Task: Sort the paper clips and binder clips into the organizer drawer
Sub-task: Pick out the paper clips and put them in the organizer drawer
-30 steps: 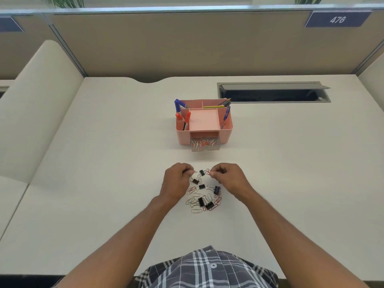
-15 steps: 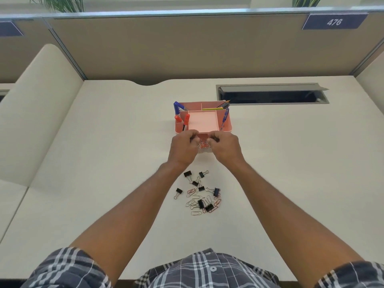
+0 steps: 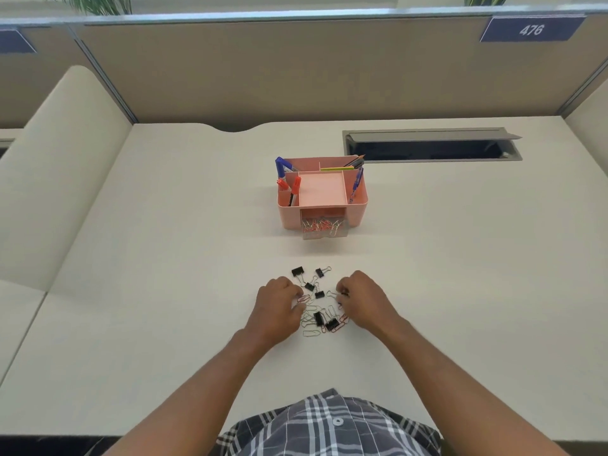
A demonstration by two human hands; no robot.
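desk (image 3: 164, 258): white, wide; everything is laid on it.
organizer (image 3: 321, 192): pink, set well beyond the hands, roughly centred; pens and pencils are stood in its side and back slots.
drawer (image 3: 324, 228): clear, pulled out at the organizer front toward the person; a heap of paper clips is already seen inside.
clip pile (image 3: 320, 306): loose clips scattered on the desk between the two hands, well short of the drawer.
left hand (image 3: 279, 306): curled, fingertips brought down at the pile's left edge, touching a red paper clip (image 3: 303, 299); a closed pinch cannot be confirmed.
right hand (image 3: 363, 301): curled, fingers tucked at the pile's right edge; something small seems pinched, but what is held cannot be told.
binder clips (image 3: 297, 271): black; three or four lie on the far side of the pile, more in its near half.
key relation: the drawer lies straight ahead of the pile, away from the body; both hands are about equally near it; the red clip's long axis is angled roughly across the left fingertips.
progress: judged partly done, many clips left.
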